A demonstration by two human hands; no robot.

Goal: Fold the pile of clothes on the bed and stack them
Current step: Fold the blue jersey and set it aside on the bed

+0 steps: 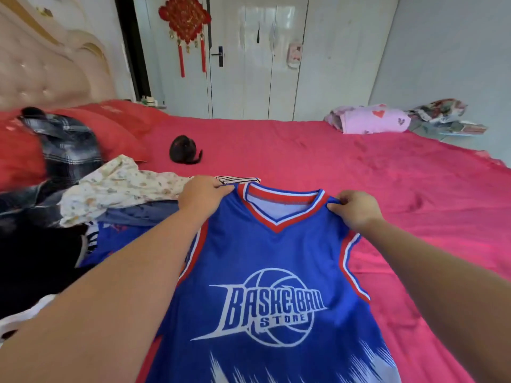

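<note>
Two shoulder straps of the jersey point(265, 272) are being pinched, left hand point(203, 193) and right hand point(355, 207) closed; tension should be kept even while it is being laid flat on the bed point(387, 175).

The blue basketball jersey point(276, 272) with red and white trim was spread front side up, held at both shoulder straps, over my red bed point(359, 175). The pile of clothes point(91, 205) lay unfolded at my left: a floral piece, a plaid one, maybe something black.
</note>
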